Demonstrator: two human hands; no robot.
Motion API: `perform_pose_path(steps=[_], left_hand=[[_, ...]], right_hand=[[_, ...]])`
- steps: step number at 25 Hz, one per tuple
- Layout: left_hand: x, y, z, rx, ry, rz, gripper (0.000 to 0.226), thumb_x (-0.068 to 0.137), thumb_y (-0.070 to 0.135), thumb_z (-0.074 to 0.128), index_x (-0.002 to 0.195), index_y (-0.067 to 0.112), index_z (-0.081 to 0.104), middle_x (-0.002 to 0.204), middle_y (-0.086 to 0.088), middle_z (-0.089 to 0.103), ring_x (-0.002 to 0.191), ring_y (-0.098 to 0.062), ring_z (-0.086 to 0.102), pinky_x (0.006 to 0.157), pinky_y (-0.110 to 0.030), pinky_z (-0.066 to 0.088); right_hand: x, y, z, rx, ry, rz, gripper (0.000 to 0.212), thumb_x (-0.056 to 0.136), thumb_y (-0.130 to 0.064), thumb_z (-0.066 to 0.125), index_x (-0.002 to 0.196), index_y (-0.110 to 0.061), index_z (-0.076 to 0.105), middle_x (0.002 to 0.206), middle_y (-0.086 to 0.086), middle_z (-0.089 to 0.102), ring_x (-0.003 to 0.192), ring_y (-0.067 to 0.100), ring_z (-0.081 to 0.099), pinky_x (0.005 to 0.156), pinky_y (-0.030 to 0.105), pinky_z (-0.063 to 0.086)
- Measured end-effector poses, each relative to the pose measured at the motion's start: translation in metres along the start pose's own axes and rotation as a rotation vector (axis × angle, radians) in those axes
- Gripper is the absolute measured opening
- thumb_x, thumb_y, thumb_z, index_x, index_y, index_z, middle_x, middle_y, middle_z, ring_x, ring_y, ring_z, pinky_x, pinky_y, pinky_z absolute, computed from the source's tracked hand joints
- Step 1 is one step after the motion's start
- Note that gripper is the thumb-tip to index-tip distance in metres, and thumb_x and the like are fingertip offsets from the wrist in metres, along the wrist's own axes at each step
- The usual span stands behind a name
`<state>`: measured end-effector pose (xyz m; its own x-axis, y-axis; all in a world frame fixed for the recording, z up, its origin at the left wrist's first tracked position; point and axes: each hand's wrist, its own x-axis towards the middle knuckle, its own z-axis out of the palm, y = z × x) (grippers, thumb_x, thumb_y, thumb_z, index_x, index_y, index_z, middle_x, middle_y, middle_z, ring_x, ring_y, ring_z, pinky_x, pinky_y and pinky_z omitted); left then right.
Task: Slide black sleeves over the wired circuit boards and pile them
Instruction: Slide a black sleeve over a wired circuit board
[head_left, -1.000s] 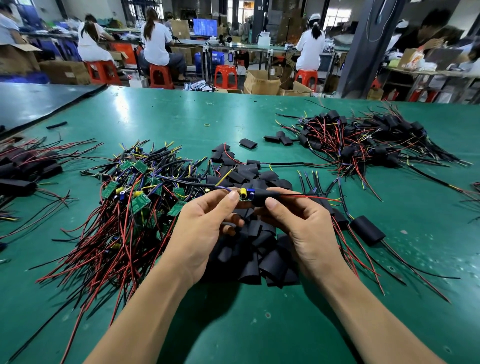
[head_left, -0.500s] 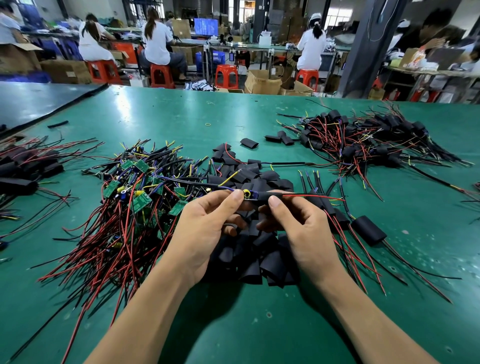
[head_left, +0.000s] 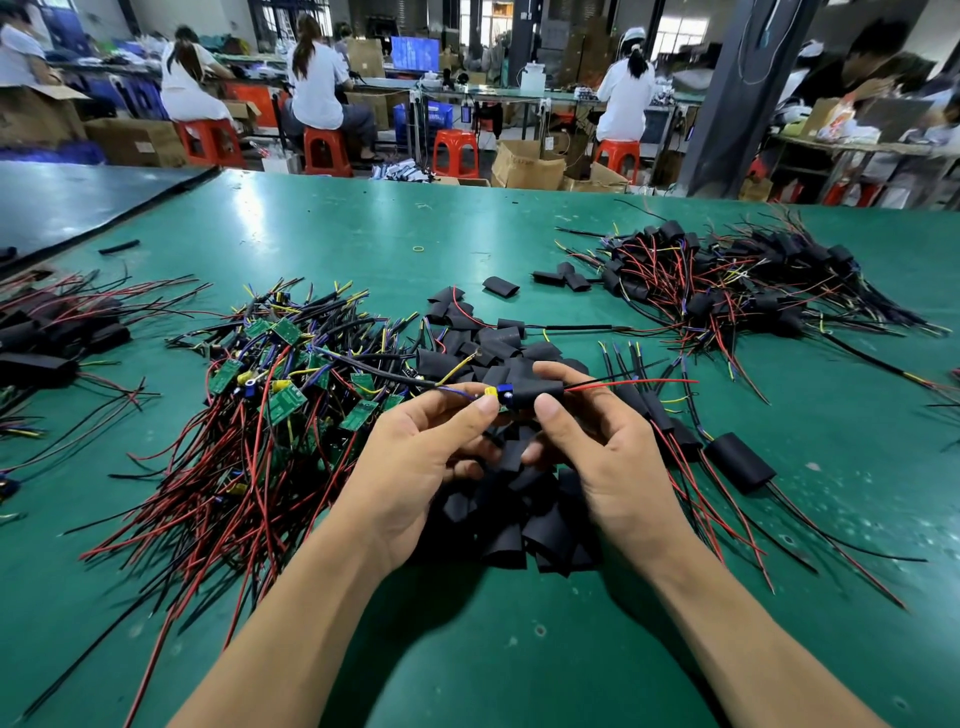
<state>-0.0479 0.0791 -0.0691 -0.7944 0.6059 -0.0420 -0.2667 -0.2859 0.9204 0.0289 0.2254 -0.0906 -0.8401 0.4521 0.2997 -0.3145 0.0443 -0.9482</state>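
Both hands pinch one wired board: left hand (head_left: 426, 457) at its wires, right hand (head_left: 608, 457) clamping the sleeve (head_left: 537, 391) above the table (head_left: 519, 649).

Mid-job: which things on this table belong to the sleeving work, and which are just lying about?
In the job: left hand pinching the wired board; right hand pinching the black sleeve; unsleeved boards pile; loose sleeves heap; finished pile.
Lying about: yellow rubber band; black tube scrap; red stool beyond the table.
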Motion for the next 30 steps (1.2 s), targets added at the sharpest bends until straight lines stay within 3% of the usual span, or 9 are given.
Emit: perform_pose_path(steps=[4,10,16,18,21,23,26,30], left_hand=[[0.000,0.001,-0.003,0.010,-0.015,0.002,0.026,0.070,0.029,0.074,0.092,0.015,0.076,0.086,-0.003,0.072,0.058,-0.010,0.061,0.051,-0.016,0.044],[0.000,-0.002,0.001,0.022,0.010,-0.009,0.028,0.066,0.031,0.077,0.089,0.015,0.077,0.085,-0.006,0.069,0.058,-0.009,0.057,0.052,-0.017,0.043],[-0.001,-0.001,0.004,-0.022,0.010,-0.024,0.029,0.076,0.026,0.071,0.099,0.010,0.077,0.086,-0.006,0.074,0.056,-0.011,0.063,0.051,-0.018,0.050],[-0.002,0.002,0.005,-0.061,-0.007,-0.040,0.025,0.077,0.025,0.069,0.097,0.014,0.079,0.090,-0.009,0.075,0.059,-0.014,0.067,0.051,-0.021,0.053],[-0.003,0.003,0.005,-0.064,-0.017,-0.033,0.018,0.076,0.024,0.069,0.090,0.021,0.080,0.091,-0.007,0.076,0.059,-0.014,0.069,0.049,-0.020,0.052],[-0.003,0.003,0.006,-0.031,-0.004,-0.016,0.017,0.075,0.025,0.070,0.089,0.023,0.080,0.090,-0.005,0.075,0.060,-0.013,0.068,0.050,-0.017,0.050],[-0.003,0.002,0.006,0.000,-0.002,0.011,0.028,0.076,0.028,0.070,0.102,0.020,0.076,0.090,-0.002,0.073,0.060,-0.012,0.067,0.055,-0.019,0.047],[-0.004,0.000,0.006,0.031,-0.048,0.023,0.035,0.079,0.029,0.068,0.112,0.020,0.074,0.092,-0.007,0.072,0.063,-0.015,0.065,0.062,-0.029,0.054]], right_hand=[[-0.001,-0.001,0.000,-0.037,-0.021,-0.023,0.032,0.088,-0.031,0.067,0.117,-0.018,0.068,0.091,0.003,0.075,0.063,0.014,0.063,0.062,0.023,0.054],[-0.004,0.000,0.003,-0.096,-0.039,-0.006,0.035,0.087,-0.034,0.067,0.119,-0.022,0.067,0.095,-0.002,0.077,0.071,0.011,0.068,0.067,0.023,0.054],[-0.004,0.003,0.006,-0.122,0.019,-0.004,0.043,0.088,-0.040,0.065,0.128,-0.024,0.063,0.098,-0.003,0.077,0.063,0.014,0.066,0.063,0.024,0.054],[-0.003,0.004,0.007,-0.117,0.044,-0.007,0.044,0.090,-0.043,0.063,0.129,-0.021,0.063,0.103,-0.002,0.077,0.070,0.013,0.067,0.069,0.029,0.056],[-0.005,0.007,0.008,-0.160,0.038,-0.035,0.038,0.098,-0.043,0.057,0.124,-0.019,0.067,0.111,-0.004,0.075,0.101,0.011,0.069,0.094,0.044,0.054],[-0.007,0.008,0.011,-0.186,0.023,-0.026,0.043,0.098,-0.045,0.055,0.127,-0.015,0.064,0.111,-0.005,0.075,0.106,0.011,0.068,0.098,0.042,0.050],[-0.009,0.010,0.012,-0.240,0.017,-0.039,0.046,0.097,-0.048,0.053,0.126,-0.013,0.063,0.099,-0.007,0.076,0.089,0.007,0.069,0.087,0.042,0.055],[-0.008,0.007,0.013,-0.221,0.013,-0.092,0.034,0.102,-0.042,0.050,0.123,-0.021,0.067,0.106,-0.008,0.075,0.100,0.006,0.069,0.088,0.025,0.052]])
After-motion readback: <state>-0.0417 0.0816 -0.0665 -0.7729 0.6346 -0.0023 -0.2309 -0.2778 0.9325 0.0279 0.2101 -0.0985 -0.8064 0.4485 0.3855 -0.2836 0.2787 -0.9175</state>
